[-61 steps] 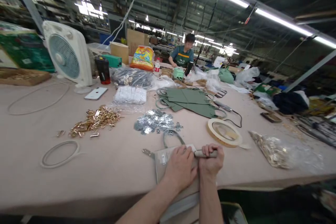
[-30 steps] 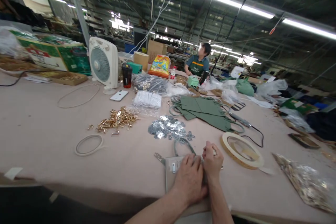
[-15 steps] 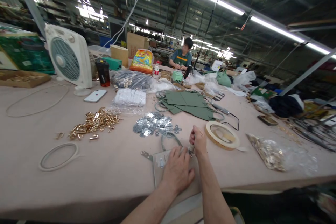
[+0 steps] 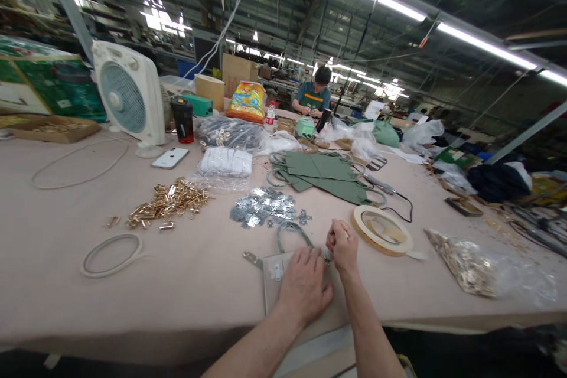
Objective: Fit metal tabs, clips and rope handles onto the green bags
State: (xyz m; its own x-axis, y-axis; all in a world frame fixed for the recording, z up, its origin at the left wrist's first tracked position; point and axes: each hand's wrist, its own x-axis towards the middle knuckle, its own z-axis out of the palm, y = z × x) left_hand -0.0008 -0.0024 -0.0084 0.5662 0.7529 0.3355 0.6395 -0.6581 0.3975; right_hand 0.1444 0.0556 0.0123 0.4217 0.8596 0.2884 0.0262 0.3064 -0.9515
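Note:
My left hand [image 4: 305,283] lies flat, fingers stretched, on a pale grey-beige panel [image 4: 270,289] near the table's front edge. A looped grey-green handle [image 4: 290,227] rises from the panel's far edge, and a short strap tab with metal on its end [image 4: 252,258] sticks out at the left. A small metal plate [image 4: 277,271] shows on the panel beside my left hand. My right hand [image 4: 344,245] is closed in a fist over the panel's far right corner, close to a small metal piece [image 4: 328,260]. What its fingers grip is hidden.
Beyond the panel lie silver metal plates [image 4: 263,208], gold-coloured clasps [image 4: 170,204] and stacked green panels [image 4: 325,174]. Tape rolls [image 4: 383,230] sit right and left. A bag of metal parts [image 4: 465,266], a fan [image 4: 128,94] and a phone [image 4: 170,157] surround the area. Another person [image 4: 313,97] works opposite.
The view has shifted slightly, so the table's things appear a little further right. My left hand stays flat on the panel. My right fist has turned a little at the corner.

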